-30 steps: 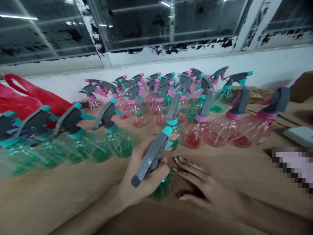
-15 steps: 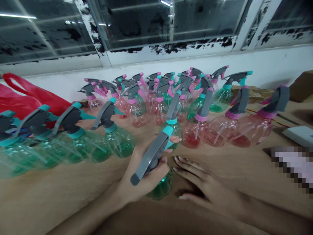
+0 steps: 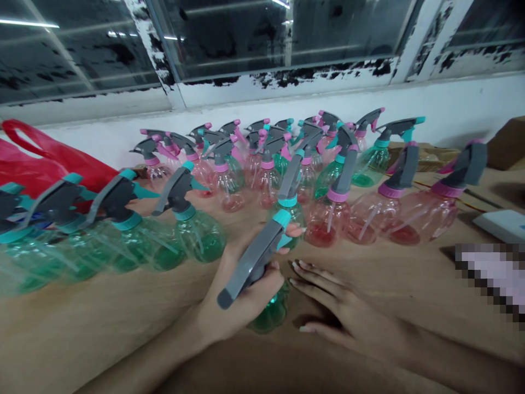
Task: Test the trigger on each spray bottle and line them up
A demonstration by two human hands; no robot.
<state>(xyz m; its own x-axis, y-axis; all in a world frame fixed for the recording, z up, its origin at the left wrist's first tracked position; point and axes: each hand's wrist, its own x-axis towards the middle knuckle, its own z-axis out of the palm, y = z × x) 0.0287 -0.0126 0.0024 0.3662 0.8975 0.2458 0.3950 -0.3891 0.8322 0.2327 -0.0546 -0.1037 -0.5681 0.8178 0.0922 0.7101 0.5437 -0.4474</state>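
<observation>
My left hand is closed around the neck of a green spray bottle, below its grey trigger head with a teal nozzle. The bottle stands upright on the table, its collar hidden by my fingers. To its right my right hand rests on the tabletop, fingers stretched out and holding nothing. Just beyond my left fingertips stands another green spray bottle with a teal collar. Pink spray bottles stand to the right of that one. A row of green spray bottles stands on the left.
More pink and green spray bottles crowd the back of the wooden table by the wall. A red plastic bag lies at left. At right are a cardboard box, a white box-like object and a blurred-out flat item.
Almost nothing differs. Both hands keep their places, the left still around the green spray bottle, and the whole view has shifted very slightly.
</observation>
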